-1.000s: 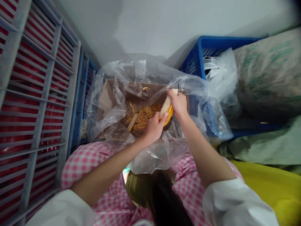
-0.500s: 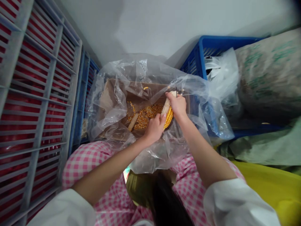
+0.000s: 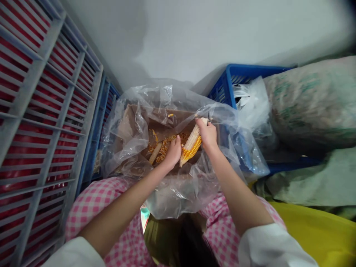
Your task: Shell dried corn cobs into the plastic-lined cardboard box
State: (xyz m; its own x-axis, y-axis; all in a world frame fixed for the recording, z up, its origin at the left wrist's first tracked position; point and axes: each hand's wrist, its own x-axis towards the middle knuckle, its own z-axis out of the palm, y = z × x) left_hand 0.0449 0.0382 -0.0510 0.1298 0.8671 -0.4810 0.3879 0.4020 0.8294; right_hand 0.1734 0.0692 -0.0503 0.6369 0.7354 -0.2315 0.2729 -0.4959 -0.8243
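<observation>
An ear of corn slants over the box, its upper side bare pale cob and its lower side still carrying rows of yellow kernels. My right hand is closed round its upper end. A thin dark rod sticks up by that hand; what it belongs to is hidden. Just left of the ear is my left hand, thumb stretched out and not gripping the corn; its other fingers are partly hidden. Beneath, loose kernels and a stripped cob lie in the cardboard box.
Clear plastic sheeting lines and overhangs the box. Slatted crates stand close on the left. At right are a blue crate, a white plastic bag, a full sack and something yellow. A wall rises behind.
My left hand has come off the corn and shifted left, baring the ear's lower tip. My right hand keeps its hold. The whole view has shifted slightly.
</observation>
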